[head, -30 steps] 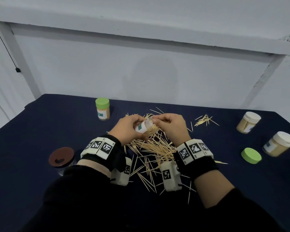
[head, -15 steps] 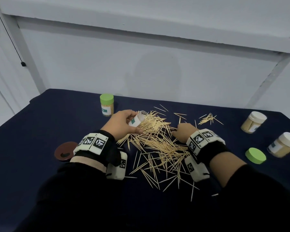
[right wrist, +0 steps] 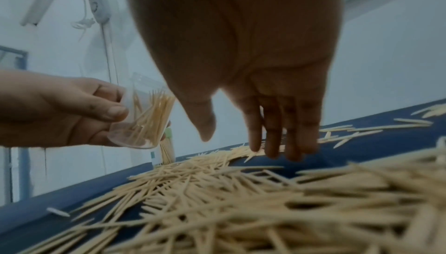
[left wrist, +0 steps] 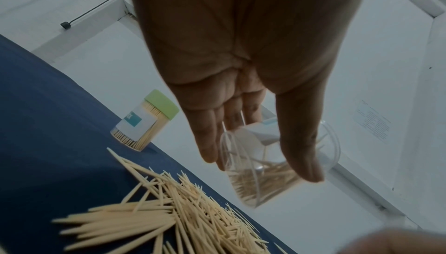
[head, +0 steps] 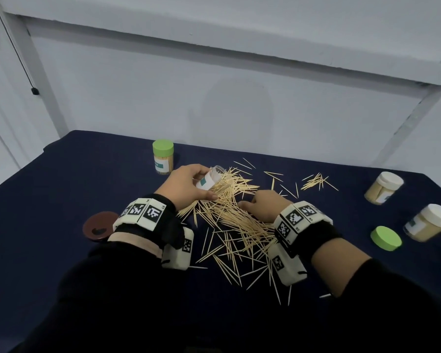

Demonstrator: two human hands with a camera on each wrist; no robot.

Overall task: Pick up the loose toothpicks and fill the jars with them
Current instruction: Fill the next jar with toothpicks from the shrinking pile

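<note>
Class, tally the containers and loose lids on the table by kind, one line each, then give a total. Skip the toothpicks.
Capped jars: 3 (green-lidded, two white-lidded)
Open jar in left hand: 1
Loose lids: 2 (green, brown)
Total: 6

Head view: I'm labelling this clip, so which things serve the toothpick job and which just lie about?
In the job:
loose toothpicks
clear jar, held tilted by the left hand
right hand, over the pile

Lying about:
green-lidded jar
two white-lidded jars
loose green lid
brown lid
</note>
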